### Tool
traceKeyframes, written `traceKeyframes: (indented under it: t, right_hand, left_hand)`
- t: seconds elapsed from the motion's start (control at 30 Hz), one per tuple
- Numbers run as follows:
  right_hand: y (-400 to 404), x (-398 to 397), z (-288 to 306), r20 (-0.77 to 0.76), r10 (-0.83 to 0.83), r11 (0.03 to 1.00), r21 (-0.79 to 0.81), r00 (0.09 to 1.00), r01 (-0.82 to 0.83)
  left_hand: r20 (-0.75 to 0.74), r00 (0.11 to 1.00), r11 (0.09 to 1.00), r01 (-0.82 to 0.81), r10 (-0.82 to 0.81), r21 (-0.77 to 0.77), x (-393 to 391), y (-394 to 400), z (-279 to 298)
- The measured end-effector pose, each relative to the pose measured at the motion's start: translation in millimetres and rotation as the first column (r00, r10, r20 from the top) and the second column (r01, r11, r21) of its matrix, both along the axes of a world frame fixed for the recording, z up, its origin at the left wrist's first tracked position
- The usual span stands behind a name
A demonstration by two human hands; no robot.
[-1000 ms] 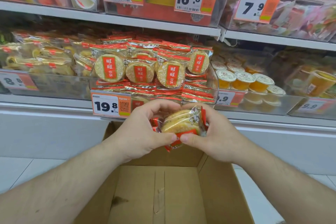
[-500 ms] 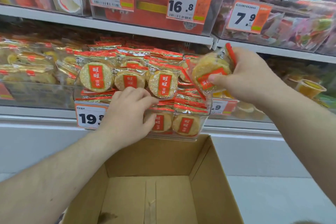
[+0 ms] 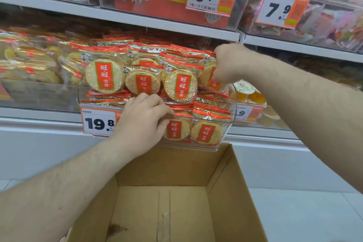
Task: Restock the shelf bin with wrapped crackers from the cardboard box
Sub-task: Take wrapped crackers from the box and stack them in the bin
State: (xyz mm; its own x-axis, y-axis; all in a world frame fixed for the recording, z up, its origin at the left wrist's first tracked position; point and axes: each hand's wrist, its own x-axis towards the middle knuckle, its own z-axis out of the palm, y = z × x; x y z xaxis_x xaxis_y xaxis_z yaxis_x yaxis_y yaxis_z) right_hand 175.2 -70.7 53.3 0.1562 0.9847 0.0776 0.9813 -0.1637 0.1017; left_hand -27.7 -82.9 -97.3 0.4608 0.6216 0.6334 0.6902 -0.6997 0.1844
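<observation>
The white shelf [image 3: 39,113] carries the clear bin [image 3: 228,124] of wrapped crackers [image 3: 180,86] at centre, a similar bin [image 3: 37,94] at 9 o'clock, jelly cups [image 3: 245,89] at 3 o'clock.

Lighting is bright and even, store-type, with no hard shadows. A dark band lies under the white metal shelf [image 3: 167,23]. Specular glare shows on the red-and-gold foil cracker wrappers [image 3: 110,53] and the clear plastic shelf bin [image 3: 227,125]. Left-side goods are soft and blurred. Wide-angle bending curves shelf lines toward the edges.
</observation>
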Motion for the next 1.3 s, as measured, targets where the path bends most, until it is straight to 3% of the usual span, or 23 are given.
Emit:
traceKeyframes:
  t: [0.1,0.23,0.3,0.7,0.9,1.03,1.13,1.17,1.23,1.3]
  right_hand:
    - [19,10,-11,0.095,0.060,0.998,-0.038,0.994,-0.057]
    - [23,23,-29,0.105,0.111,0.954,0.267,0.988,-0.136]
    - [21,26,-37,0.080,0.125,0.935,0.323,0.989,-0.144]
    - [20,24,-56,0.143,0.155,0.980,0.104,0.978,-0.171]
    - [16,23,-54,0.156,0.094,0.995,0.015,0.983,-0.098]
    - [0,21,-49,0.060,0.099,0.969,0.221,0.993,-0.110]
    - [-31,12,-59,0.044,0.261,0.769,0.594,0.964,-0.235]
    - [-43,5,-67,0.080,0.323,0.703,0.647,0.943,-0.296]
    - [-61,-11,-86,0.112,0.399,0.692,0.615,0.910,-0.379]
    - [-68,-23,-104,0.110,0.381,0.751,0.543,0.918,-0.376]
  left_hand:
    - [0.011,1.000,1.000,0.000,0.000,-0.009,0,-1,0]
    - [0.017,1.000,1.000,0.004,-0.003,-0.011,0,-1,-1]
    - [0.019,1.000,1.000,0.004,-0.004,-0.005,1,0,-1]
    - [0.017,1.000,1.000,0.003,-0.004,0.011,3,-1,-1]
    - [0.005,1.000,1.000,0.015,-0.015,0.000,0,-2,1]
    - [0.012,1.000,0.999,-0.004,0.003,0.035,-8,-3,7]
    - [0.009,0.999,0.999,-0.039,0.039,0.023,-24,-3,17]
    - [0.002,0.998,0.998,-0.060,0.060,0.009,-31,-1,20]
    - [-0.037,0.994,0.993,-0.108,0.107,-0.039,-44,4,25]
    - [-0.088,0.986,0.981,-0.154,0.144,-0.114,-54,8,28]
